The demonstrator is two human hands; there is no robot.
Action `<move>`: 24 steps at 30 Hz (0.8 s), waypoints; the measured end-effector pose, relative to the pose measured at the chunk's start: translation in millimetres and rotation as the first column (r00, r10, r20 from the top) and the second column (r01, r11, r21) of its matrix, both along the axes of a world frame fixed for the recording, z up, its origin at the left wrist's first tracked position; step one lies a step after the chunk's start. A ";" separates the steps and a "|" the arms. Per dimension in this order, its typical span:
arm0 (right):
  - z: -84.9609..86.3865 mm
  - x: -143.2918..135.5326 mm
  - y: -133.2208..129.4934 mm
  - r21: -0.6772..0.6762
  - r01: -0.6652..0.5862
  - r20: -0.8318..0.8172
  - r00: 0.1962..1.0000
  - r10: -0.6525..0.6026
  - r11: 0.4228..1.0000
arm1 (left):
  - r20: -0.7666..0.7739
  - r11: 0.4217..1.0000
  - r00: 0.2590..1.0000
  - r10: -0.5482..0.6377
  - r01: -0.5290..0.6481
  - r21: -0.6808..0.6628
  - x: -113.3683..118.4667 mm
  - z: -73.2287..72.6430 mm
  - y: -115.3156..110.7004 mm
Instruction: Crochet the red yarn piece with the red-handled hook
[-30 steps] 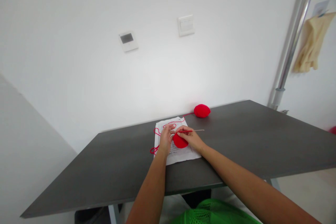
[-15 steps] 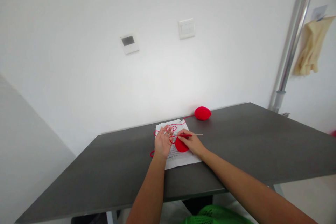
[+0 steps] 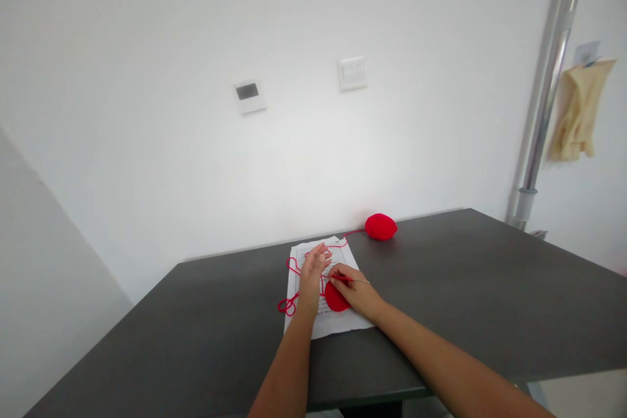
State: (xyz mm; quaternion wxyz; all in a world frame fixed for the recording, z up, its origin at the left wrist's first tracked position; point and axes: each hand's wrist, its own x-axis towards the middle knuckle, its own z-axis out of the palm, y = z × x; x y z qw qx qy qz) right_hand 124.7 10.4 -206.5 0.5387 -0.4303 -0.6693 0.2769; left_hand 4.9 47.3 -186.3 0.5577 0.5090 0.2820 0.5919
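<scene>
My right hand [image 3: 356,287] pinches a thin crochet hook with a red handle [image 3: 341,278], its metal end pointing right. Just below those fingers is a round red crocheted piece [image 3: 336,298]. To the left, my left hand [image 3: 312,274] is raised on edge with its fingers extended; a strand of red yarn [image 3: 322,286] runs between the hands. Both hands are over a printed white sheet [image 3: 337,323]. Loops of loose yarn [image 3: 287,305] lie at the sheet's left side, and a red yarn ball [image 3: 381,226] rests behind, near the wall.
The dark grey table [image 3: 460,287] stands against a white wall [image 3: 294,163]. A metal pole [image 3: 548,91] rises at the right, beside hanging cream gloves [image 3: 582,111]. A thermostat [image 3: 249,97] and a switch [image 3: 353,74] are on the wall.
The view has tilted up, so everything sits lower. My left hand has turned from palm showing to edge-on and moved closer to my right hand. More yarn loops show at the left.
</scene>
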 end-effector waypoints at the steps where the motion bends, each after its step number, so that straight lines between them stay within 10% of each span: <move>1: 0.2 0.2 0.2 0.004 0.016 -0.002 1.000 -0.016 1.000 | -0.060 0.999 0.997 0.044 -0.042 0.027 0.3 -0.5 -0.6; 15: -0.8 3.7 3.2 0.092 0.171 -0.065 0.984 -0.165 0.981 | -0.550 0.833 0.678 0.487 -0.171 0.526 -2.0 -19.6 2.7; 24: -3.0 4.5 4.6 0.115 0.213 -0.084 0.975 -0.204 0.970 | -0.709 0.881 0.560 0.430 -0.086 0.466 -0.1 -12.2 -3.2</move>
